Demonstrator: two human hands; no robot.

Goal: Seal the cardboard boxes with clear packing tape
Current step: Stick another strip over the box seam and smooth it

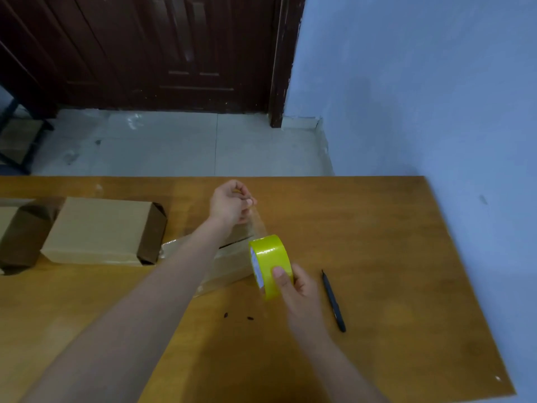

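The yellow-looking roll of clear packing tape [270,264] carries a white label on its inner core with small blue marks, too blurred to read; nothing else here bears legible writing. The right hand [299,289] grips the roll, thumb pressed across its glossy outer face, holding it upright just above the wooden table [377,228]. A clear strip of tape [257,225] runs from the roll up to the left hand [231,203], whose fingers pinch its free end. Under both arms lies a plain brown cardboard box [229,263], already partly wrapped in shiny tape, its top seam showing as a dark slit. To the left sits another flat cardboard box [98,228] with dark folded end flaps. A black pen-like tool [333,301] lies on the table just right of the right hand.
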